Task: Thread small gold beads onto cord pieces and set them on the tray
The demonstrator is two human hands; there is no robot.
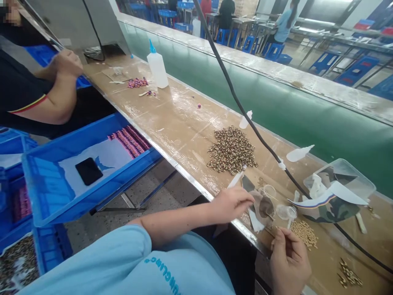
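Observation:
My left hand (231, 203) is closed in a pinch near the bench's front edge, touching a small brownish piece (260, 205) that lies on white scraps; what its fingertips hold I cannot make out. My right hand (288, 259) is lower right with fingers pinched around a thin white stick (290, 223). A small clear cap (282, 212) lies between the hands. A heap of small brass-coloured parts (231, 150) sits beyond my left hand. A smaller pile of pale beige parts (304, 233) lies just right of my right hand.
A black cable (236, 98) runs diagonally over the wooden bench (178, 119). A squeeze bottle (157, 67) stands far back. A clear tub (353, 180) holds camouflage cloth. A blue crate (49, 192) hangs left of the bench. A co-worker's arm (58, 94) rests at far left. The green conveyor (276, 102) runs behind.

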